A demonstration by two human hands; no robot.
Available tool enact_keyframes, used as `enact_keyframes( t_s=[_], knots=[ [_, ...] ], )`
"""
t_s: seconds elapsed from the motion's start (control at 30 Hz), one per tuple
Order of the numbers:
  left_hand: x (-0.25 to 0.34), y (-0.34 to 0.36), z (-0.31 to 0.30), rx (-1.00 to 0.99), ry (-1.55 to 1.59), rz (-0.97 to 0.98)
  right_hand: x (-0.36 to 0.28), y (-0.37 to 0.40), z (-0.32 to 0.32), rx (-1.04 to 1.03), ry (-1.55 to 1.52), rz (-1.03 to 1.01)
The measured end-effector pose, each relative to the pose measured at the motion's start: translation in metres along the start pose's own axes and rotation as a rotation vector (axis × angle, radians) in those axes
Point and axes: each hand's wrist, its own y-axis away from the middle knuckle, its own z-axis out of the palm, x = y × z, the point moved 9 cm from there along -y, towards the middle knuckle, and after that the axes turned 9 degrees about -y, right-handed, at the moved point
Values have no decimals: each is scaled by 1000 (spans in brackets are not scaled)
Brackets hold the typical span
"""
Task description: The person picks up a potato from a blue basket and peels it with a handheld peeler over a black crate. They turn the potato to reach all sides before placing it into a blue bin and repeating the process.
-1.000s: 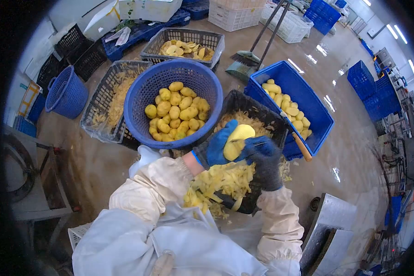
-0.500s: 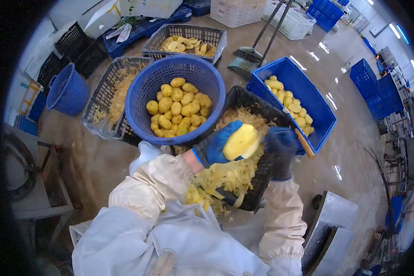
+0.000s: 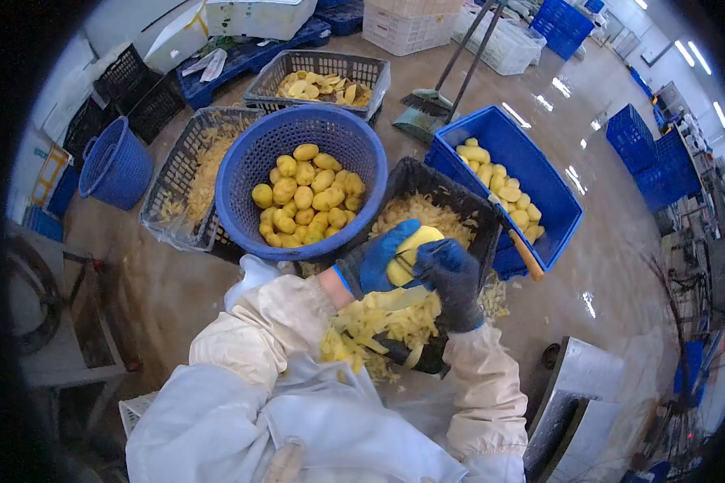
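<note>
Leftward and up against the potato [image 3: 413, 251] goes the right hand [image 3: 449, 282], which 0.5 s earlier stood apart from it. That potato, pale and largely bare of skin, sits just right of the frame's centre, above a heap of peelings [image 3: 407, 315]. The left hand [image 3: 376, 262], in a blue and grey glove, is closed around its left side. The right hand, gloved alike, has its fingers curled in at the potato's right side; thin dark lines cross the potato beside them, too small to make out, so I cannot tell what they pinch.

Beneath both hands is a black crate [image 3: 425, 171] with more peelings. Touching it at upper left, a round blue basket [image 3: 244, 153] holds yellow potatoes [image 3: 304, 197]. To its right, a blue bin [image 3: 552, 165] holds paler potatoes [image 3: 503, 189], and a wooden handle [image 3: 527, 256] lies across the bin's lower left rim.

Farther out, 2 dark crates of peelings flank the basket at left and top, and a broom [image 3: 429, 101] stands at upper centre.
</note>
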Motion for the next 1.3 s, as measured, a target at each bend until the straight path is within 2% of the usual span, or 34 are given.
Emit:
enact_keyframes(
  t_s=[0.07, 0.1, 0.17, 0.2, 0.27, 0.3, 0.33, 0.4, 0.43, 0.47, 0.53, 0.57, 0.6, 0.67, 0.7, 0.73, 0.8, 0.83, 0.87, 0.93, 0.97, 1.0, 1.07, 1.1, 1.13, 1.2, 1.23, 1.27, 1.3],
  knots=[
    [-12, 6, 4, -108, -140, -35, 12, -9, -44, 219, -21, 29],
    [-12, 7, 5, -107, -138, -29, 8, -12, -55, 212, -19, 31],
    [-7, 7, 6, -10, -172, -46, -6, -11, -83, 478, -147, 80],
    [-5, 5, 8, -14, -174, -42, -10, -9, -75, 475, -145, 76],
    [-1, 0, 6, 0, -76, -10, -9, 0, -14, 185, 66, 139],
    [0, -1, 3, 10, -29, 0, 19, 7, 8, 58, 12, 268],
    [-3, -1, -3, 13, -28, -8, 23, 5, 2, 65, 9, 270],
    [-18, 1, -13, -61, -218, -91, 6, -10, -43, 290, 52, 69],
    [-12, 12, 8, 70, -298, -38, 11, -14, -86, 458, -19, -53],
    [-10, 12, 9, 67, -304, -34, 0, -17, -95, 456, -21, -60],
    [-3, 8, 17, -11, -343, 18, -22, -21, -104, 427, -113, -33],
    [5, 13, 30, -32, -375, 56, -24, -15, -90, 469, -251, 51],
    [7, 14, 40, -38, -378, 53, -32, -9, -78, 472, -249, 45],
    [22, 17, 50, 66, -1054, 220, -19, -2, -39, 291, -135, 322],
    [22, 16, 50, 63, -1058, 213, -15, -1, -20, 147, -109, 407],
    [30, 19, 57, 93, -1290, 342, 3, -2, -35, 154, -113, 406],
    [39, 28, 75, 154, -1741, 616, -9, -12, -88, 314, 526, -204],
    [39, 27, 75, 177, -1758, 609, -26, -15, -83, 355, 88, -30],
    [41, 25, 74, 170, -1766, 613, -43, -13, -70, 359, 85, -40],
    [46, 27, 73, 301, -1936, 731, -27, -1, -34, 257, -57, 266],
    [45, 26, 73, 297, -1938, 727, -17, 1, -17, 178, 11, 332],
    [45, 26, 73, 282, -1912, 713, -4, -4, -29, 191, 2, 332],
    [43, 30, 78, 275, -1876, 700, -8, -21, -72, 428, -255, 60],
    [45, 33, 87, 261, -1916, 757, -15, -21, -64, 309, -357, 131],
    [47, 35, 95, 242, -1958, 818, -24, -18, -56, 311, -358, 121],
    [43, 29, 81, 282, -1942, 773, -9, -1, -31, 224, -50, 366],
    [41, 32, 82, 262, -1954, 831, -33, -9, -28, 112, 398, -39],
    [39, 36, 86, 239, -1966, 889, -22, -12, -37, 125, 392, -36],
    [40, 38, 89, 235, -1969, 889, -11, -17, -61, 275, 152, -11]
  ],
)
